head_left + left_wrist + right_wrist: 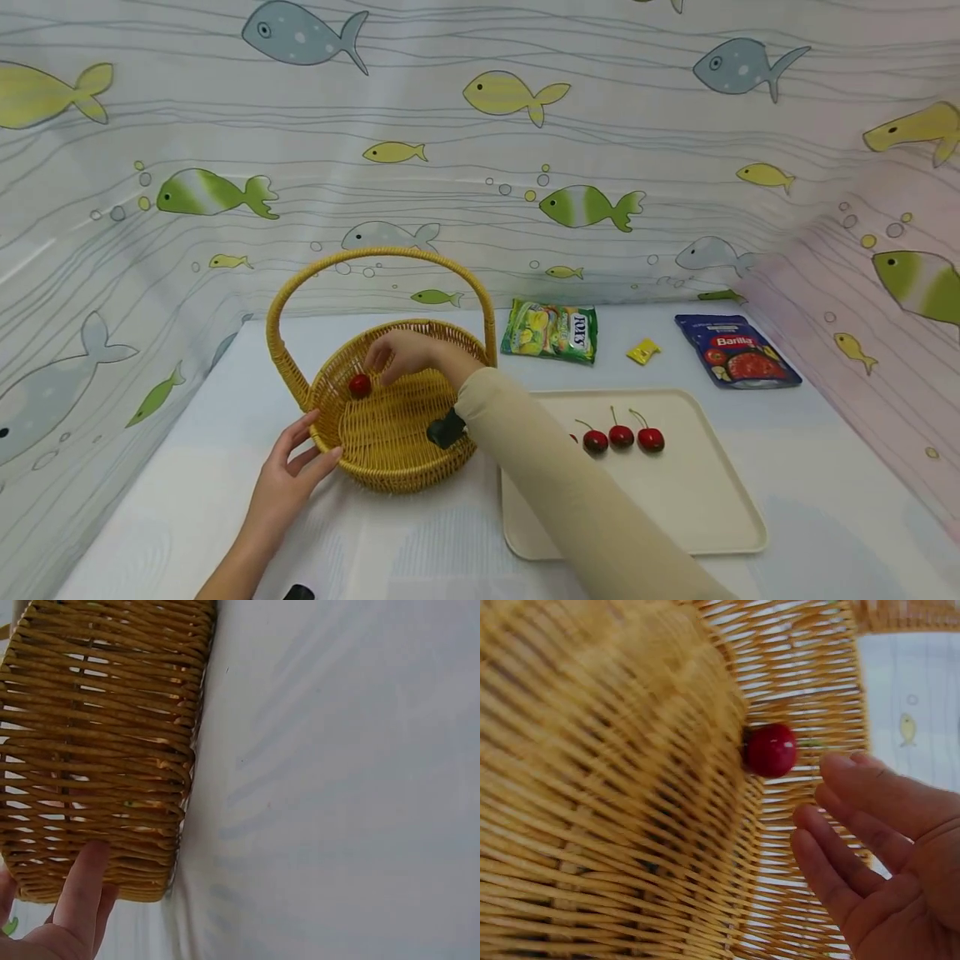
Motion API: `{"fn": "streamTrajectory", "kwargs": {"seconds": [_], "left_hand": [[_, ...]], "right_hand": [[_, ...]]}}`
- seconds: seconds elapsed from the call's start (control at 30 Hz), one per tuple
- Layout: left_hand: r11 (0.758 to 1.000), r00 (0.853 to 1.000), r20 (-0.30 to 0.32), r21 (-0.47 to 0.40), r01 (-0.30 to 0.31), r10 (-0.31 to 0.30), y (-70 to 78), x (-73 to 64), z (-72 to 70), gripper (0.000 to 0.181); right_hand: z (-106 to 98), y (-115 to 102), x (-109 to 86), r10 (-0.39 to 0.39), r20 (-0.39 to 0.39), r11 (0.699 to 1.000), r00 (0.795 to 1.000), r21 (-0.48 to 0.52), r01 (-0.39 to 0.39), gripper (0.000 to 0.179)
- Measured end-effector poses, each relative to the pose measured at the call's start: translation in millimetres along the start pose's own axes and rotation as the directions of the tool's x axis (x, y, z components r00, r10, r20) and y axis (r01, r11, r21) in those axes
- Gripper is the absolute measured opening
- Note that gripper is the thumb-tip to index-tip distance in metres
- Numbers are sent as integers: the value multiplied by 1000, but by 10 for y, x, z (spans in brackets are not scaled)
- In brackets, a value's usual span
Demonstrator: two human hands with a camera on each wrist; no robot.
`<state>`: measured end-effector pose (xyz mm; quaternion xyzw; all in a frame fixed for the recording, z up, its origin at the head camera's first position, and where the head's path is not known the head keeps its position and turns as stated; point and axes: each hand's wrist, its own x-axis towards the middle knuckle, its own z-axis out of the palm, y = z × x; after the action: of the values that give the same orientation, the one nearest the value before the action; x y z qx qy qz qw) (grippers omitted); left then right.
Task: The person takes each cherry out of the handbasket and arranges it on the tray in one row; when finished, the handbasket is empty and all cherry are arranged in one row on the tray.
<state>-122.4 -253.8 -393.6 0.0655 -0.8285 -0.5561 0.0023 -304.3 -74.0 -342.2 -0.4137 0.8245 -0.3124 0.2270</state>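
A yellow wicker basket (405, 475) with a tall arched handle stands on the table. Inside it, against the left wall, lies one dark red cherry (360, 385), glossy and round in the right wrist view. My right hand (405, 357) reaches into the basket beside that cherry. In the right wrist view its loosely bent fingers (847, 859) hold nothing, and a gap separates them from the cherry (771, 750). At the basket's left front, my left hand (288, 475) touches the rim and outer wall with spread fingers. One straight finger (82, 889) rests on the weave.
On the right, a cream tray (675, 508) bears several stemmed cherries (621, 437), one partly hidden by my right sleeve (555, 458). Behind are a green snack bag (551, 331), a small yellow packet (643, 351) and a blue Barilla pouch (738, 352). A fish-patterned curtain surrounds the table.
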Motion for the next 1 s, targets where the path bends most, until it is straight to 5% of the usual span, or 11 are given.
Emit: {"fn": "streamTrajectory", "kwargs": {"seconds": [0.33,0.57,0.87,1.0], "left_hand": [[1000,1000,5,-19,-2,2,-13,-21,13,73],[1000,1000,1,-25,-7,7,-39,-28,11,72],[999,999,-2,-39,-36,36,-14,-18,23,71],[999,999,-1,-32,-34,34,-3,-17,15,71]], "right_hand": [[130,125,118,26,67,999,997,-26,-24,36],[196,135,191,-51,113,998,992,-29,55,47],[251,108,267,7,112,999,994,-38,-2,36],[273,65,279,15,181,1000,983,1,-15,34]]}}
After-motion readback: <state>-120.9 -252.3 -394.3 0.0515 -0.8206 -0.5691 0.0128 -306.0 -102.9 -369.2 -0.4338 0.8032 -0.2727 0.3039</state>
